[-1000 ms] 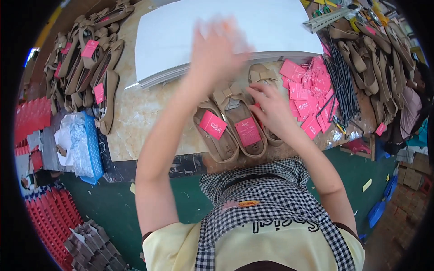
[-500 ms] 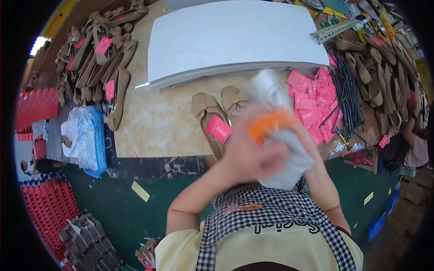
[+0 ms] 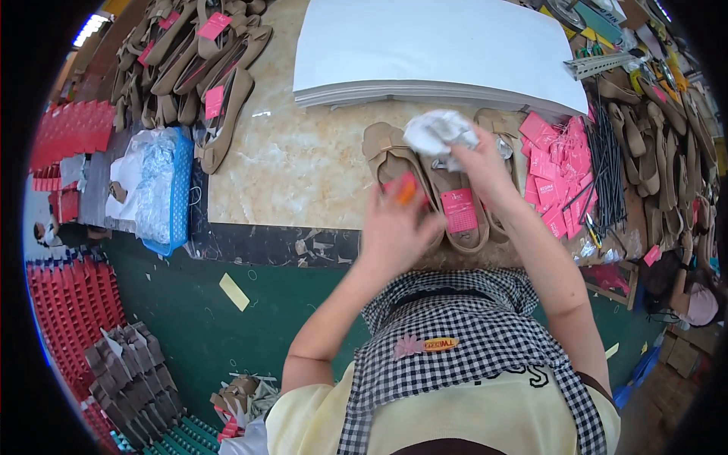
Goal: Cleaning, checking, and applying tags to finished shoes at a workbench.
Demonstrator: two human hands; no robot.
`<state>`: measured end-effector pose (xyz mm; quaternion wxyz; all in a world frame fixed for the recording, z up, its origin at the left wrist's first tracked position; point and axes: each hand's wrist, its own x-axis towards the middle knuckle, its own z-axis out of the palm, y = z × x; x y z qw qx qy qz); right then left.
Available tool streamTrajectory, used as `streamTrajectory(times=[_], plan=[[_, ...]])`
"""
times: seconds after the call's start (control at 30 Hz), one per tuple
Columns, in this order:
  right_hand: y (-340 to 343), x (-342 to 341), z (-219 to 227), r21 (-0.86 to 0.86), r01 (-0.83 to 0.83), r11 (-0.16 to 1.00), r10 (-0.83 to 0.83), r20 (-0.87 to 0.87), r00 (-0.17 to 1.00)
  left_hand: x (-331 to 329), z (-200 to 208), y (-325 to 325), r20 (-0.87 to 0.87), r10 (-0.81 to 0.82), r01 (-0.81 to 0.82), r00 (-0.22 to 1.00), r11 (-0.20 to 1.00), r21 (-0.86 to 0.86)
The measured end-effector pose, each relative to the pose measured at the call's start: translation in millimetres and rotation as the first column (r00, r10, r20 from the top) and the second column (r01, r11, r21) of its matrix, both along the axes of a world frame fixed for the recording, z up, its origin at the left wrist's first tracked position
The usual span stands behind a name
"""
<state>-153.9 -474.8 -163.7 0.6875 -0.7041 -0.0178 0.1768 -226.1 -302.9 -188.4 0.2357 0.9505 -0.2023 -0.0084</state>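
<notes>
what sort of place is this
Probably a shoe workshop or factory. Beige shoes sit before the person, with more heaped at both sides; loose pink tags are piled on the table, beside a bundle of thin dark strips.

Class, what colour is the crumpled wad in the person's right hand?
The crumpled wad is white, showing best in the head view.
</notes>
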Motion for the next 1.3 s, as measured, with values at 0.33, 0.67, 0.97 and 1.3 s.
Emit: streamTrajectory(times=[0.33,0.67,0.97,1.3], plan=[[75.3,1.1,-50.8,-0.872,0.241,0.426,0.601,0.472,0.646,-47.5,-6.0,-16.7,-0.043,-0.087,0.091,0.995,0.988,0.122],[52.2,23.9,-54.2,-0.912,0.234,0.336,0.536,0.390,0.749,-49.7,-6.3,-22.1,0.028,-0.069,0.064,0.997,0.988,0.142],[18.5,-5.2,9.3,-0.438,0.377,0.816,-0.065,0.578,0.813,-3.9,21.9,16.5,0.062,0.328,-0.223,0.943,0.756,-0.616],[-275.5,-78.2,-37.9,-0.858,0.510,-0.054,-0.392,0.488,0.780,27.5,0.4,-18.5,-0.601,-0.547,-0.752,0.582,-0.082,-0.654]])
